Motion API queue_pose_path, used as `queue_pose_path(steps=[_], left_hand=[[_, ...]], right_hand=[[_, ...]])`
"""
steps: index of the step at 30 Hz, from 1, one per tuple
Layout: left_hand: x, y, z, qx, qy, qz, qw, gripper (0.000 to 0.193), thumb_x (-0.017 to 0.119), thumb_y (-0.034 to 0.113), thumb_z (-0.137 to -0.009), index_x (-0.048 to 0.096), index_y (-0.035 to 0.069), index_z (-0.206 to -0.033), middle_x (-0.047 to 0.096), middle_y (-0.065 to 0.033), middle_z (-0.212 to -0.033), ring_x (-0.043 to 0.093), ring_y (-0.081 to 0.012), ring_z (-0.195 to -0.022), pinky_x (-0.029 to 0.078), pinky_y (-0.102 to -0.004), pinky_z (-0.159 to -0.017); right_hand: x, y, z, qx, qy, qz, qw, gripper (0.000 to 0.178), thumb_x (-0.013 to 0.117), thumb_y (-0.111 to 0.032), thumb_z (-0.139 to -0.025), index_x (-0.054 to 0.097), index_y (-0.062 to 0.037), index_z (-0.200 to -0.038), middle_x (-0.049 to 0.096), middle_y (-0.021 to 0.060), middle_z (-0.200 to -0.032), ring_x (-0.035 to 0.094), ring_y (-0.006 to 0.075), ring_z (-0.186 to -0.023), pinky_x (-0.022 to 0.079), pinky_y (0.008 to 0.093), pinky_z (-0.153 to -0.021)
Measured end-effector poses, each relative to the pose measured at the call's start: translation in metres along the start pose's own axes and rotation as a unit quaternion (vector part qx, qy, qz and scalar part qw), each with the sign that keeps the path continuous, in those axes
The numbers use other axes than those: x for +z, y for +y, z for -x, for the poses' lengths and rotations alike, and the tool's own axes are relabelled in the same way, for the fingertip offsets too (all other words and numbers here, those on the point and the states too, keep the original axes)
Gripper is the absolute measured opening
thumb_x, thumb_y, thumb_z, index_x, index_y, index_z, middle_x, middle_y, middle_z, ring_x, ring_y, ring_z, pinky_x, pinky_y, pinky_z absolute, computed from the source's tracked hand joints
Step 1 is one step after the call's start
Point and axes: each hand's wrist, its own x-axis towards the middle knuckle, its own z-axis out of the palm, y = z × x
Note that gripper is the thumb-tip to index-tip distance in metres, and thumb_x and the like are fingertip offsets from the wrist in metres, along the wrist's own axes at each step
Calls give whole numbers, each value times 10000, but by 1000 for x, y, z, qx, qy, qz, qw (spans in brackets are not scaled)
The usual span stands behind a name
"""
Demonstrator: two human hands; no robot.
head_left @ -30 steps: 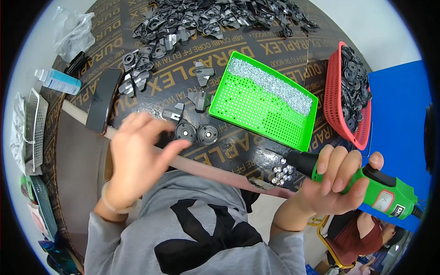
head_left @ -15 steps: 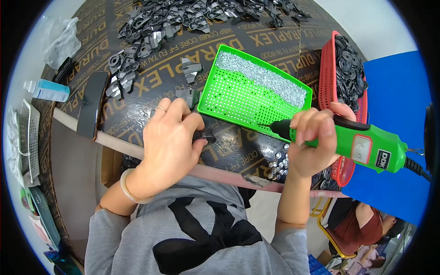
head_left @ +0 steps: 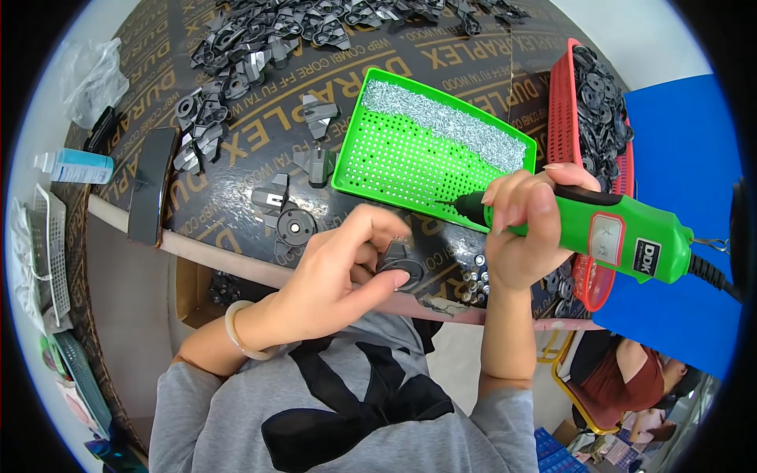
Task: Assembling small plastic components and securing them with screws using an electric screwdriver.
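My right hand [head_left: 524,229] is wrapped round a green electric screwdriver [head_left: 623,232], whose black nose and thin bit point left over the near edge of the green tray. My left hand [head_left: 343,272] is closed with its thumb on a small dark round plastic part [head_left: 402,270], near the table's front edge. The fingers hide some of that part. Left of the hand lies a black plastic piece with a round disc [head_left: 296,227] and a metal centre. Two angular black pieces [head_left: 319,117] rest between it and the green tray [head_left: 341,169], which holds many small silver screws [head_left: 441,122].
A heap of black plastic parts [head_left: 307,24] covers the far side. At right stands a red basket [head_left: 561,118] of black discs, with a small red tray [head_left: 591,288] below. Small metal pieces [head_left: 475,280] lie near the front edge. A phone [head_left: 154,185] and blue bottle [head_left: 79,166] are at left.
My left hand has moved right and nearer to me with the dark round part, uncovering the black piece with the disc. The screwdriver has shifted slightly left and nearer.
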Motion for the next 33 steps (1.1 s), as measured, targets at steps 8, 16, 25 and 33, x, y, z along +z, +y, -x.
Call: queue_pose_path(steps=[8,16,25,33], left_hand=[[2,-15,-7,17,-60,-32,998,330,599,-56,-896,530,-44,-1218,534,-91,-1043,599,-78,-759,575,-227,-658],[9,-28,-12,0,-34,56,998,445,684,-71,-832,541,-26,-1250,571,-91,-1137,611,-91,-912,570,-212,-657],[10,-28,-14,-55,-36,63,996,538,707,-127,-784,524,-2,-1274,597,-38,-996,558,-47,-913,520,-178,-652],[14,-30,-12,-35,-29,97,994,515,693,-141,-787,521,-10,-1255,604,-48,-974,574,-52,-857,546,-187,-694]], right_hand=[[0,0,1,-4,-9,12,1000,268,621,-97,-915,434,-13,-1087,505,41,-560,474,122,-438,482,309,-493],[1,-38,-2,5,-23,18,1000,335,636,-233,-932,410,-83,-1128,461,6,-561,479,145,-471,450,330,-498],[-5,-75,24,69,-145,-92,983,408,657,-94,-911,358,-84,-1188,595,80,-729,577,198,-600,513,420,-627],[-10,-68,25,70,-175,-80,979,421,647,-82,-915,353,-90,-1217,587,86,-732,571,198,-597,521,427,-635]])
